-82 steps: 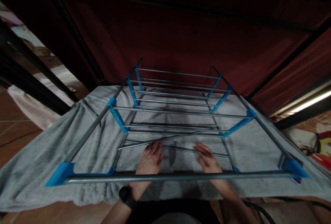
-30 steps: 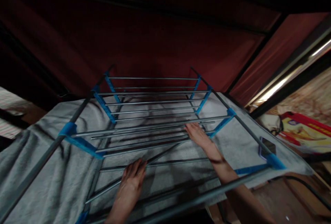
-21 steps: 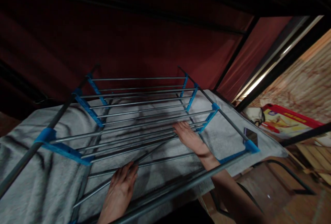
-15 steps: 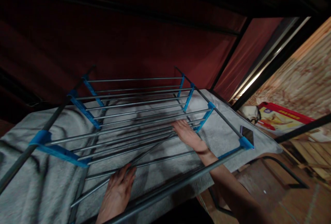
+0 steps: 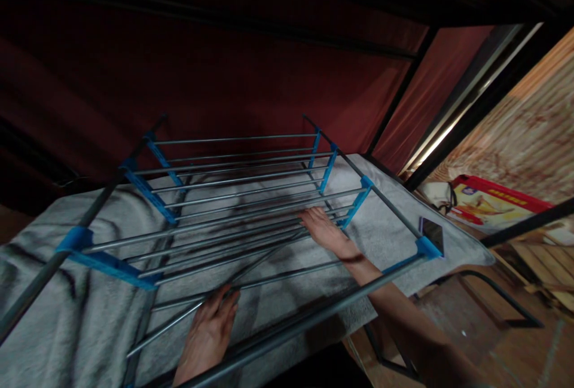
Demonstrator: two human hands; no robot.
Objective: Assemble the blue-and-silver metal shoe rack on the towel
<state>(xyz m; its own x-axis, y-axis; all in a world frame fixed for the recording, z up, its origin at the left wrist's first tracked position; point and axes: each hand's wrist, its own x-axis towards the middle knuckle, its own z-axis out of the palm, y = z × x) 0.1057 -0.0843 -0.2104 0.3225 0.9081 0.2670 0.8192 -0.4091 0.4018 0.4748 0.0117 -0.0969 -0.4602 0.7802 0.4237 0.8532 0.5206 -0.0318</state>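
A metal drying rack [image 5: 233,179] with blue plastic joints stands over a grey towel [image 5: 81,316] spread flat beneath its rails. My left hand [image 5: 208,334] lies palm down on the towel near the front rail, fingers stretched out. Farther in and to the right, my right hand [image 5: 325,232] rests flat on the towel, reaching under the rails close to a blue joint [image 5: 356,199]. Neither hand holds anything.
A dark phone [image 5: 433,234] lies on the rack's right front corner. Dark red curtains [image 5: 233,77] hang behind. A red and yellow package [image 5: 493,205] and wooden boards [image 5: 538,262] sit at the right. A black metal frame [image 5: 488,298] stands on the reddish floor.
My right hand has slid forward and right across the towel since the earliest frame. The view has turned right. In the last half second the hands have barely moved.
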